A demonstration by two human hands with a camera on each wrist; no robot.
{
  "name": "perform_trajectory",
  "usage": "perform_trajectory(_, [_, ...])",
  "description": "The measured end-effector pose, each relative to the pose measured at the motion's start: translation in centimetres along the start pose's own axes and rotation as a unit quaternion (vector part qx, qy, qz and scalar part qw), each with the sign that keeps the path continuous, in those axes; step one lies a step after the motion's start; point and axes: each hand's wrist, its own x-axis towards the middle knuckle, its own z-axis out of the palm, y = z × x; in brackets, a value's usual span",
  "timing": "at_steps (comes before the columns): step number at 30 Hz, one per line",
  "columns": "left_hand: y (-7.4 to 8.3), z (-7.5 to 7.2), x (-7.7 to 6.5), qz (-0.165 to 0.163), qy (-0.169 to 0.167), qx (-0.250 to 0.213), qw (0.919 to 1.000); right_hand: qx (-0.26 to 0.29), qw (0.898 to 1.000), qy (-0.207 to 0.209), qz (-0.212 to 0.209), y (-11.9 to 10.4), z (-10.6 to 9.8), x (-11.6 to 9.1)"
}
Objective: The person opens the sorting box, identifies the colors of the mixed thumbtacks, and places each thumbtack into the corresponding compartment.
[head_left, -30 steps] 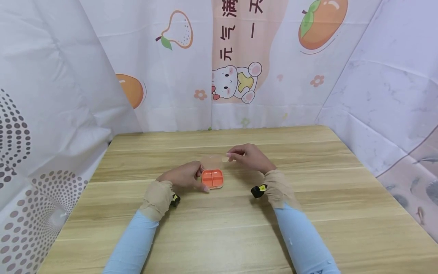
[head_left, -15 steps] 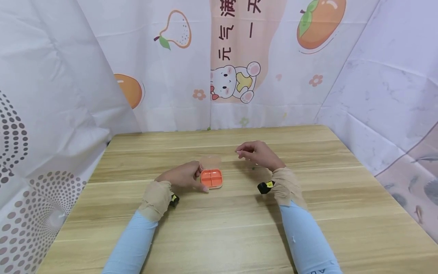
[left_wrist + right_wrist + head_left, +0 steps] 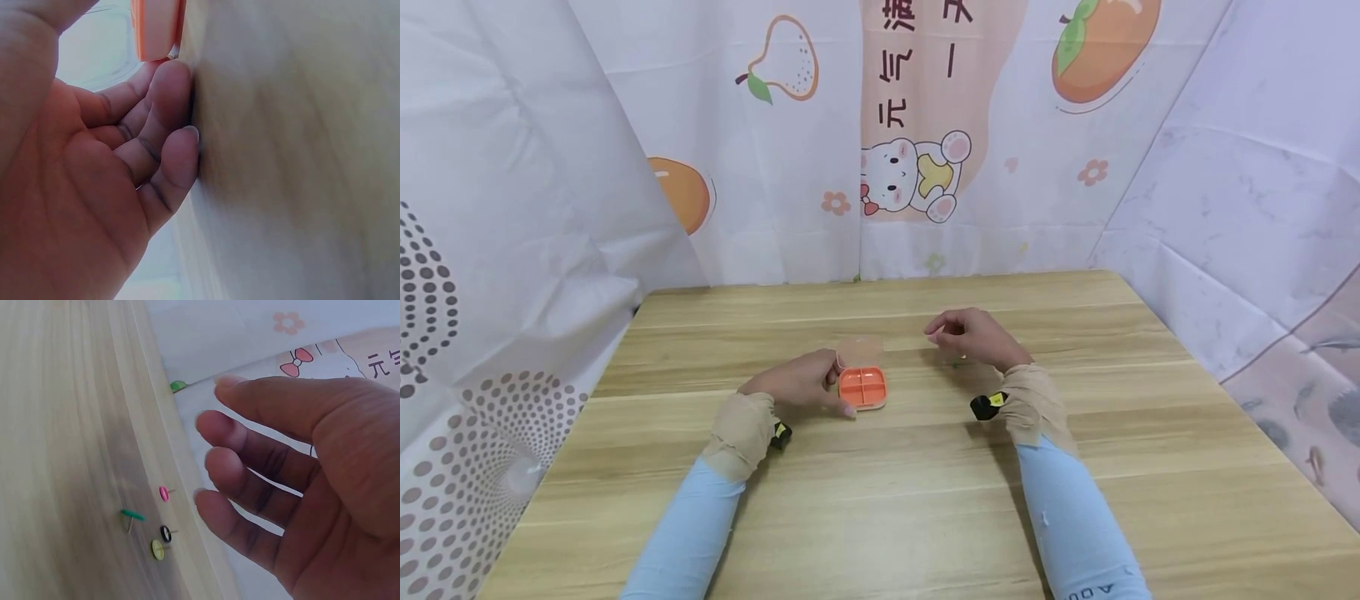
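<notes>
A small orange pill box (image 3: 862,387) with divided compartments lies on the table, its clear lid (image 3: 860,352) folded back behind it. My left hand (image 3: 805,382) holds the box at its left side, thumb by the near corner and fingers toward the far one. In the left wrist view, curled fingers (image 3: 172,94) meet the box's edge (image 3: 157,28) close to the tabletop. To the right, my right hand (image 3: 977,337) hovers with loosely bent fingers and nothing between them. Several thumbtacks lie below it: pink (image 3: 164,494), green (image 3: 132,515), black (image 3: 165,534) and yellow (image 3: 158,550).
The wooden table (image 3: 880,500) spreads out around both hands. A white printed curtain (image 3: 775,167) hangs along its far edge, and more white cloth (image 3: 1247,192) closes off the right side.
My right hand has moved right, away from the pill box's lid, to above the thumbtacks. The left hand and the box have stayed in place.
</notes>
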Motion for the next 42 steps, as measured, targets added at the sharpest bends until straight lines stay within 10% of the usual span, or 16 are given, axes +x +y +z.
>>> perform_trajectory(42, [0.3,0.0,-0.4,-0.013,-0.005,-0.010,0.9998,0.036,0.996,-0.056,0.062,3.0,-2.4,-1.8])
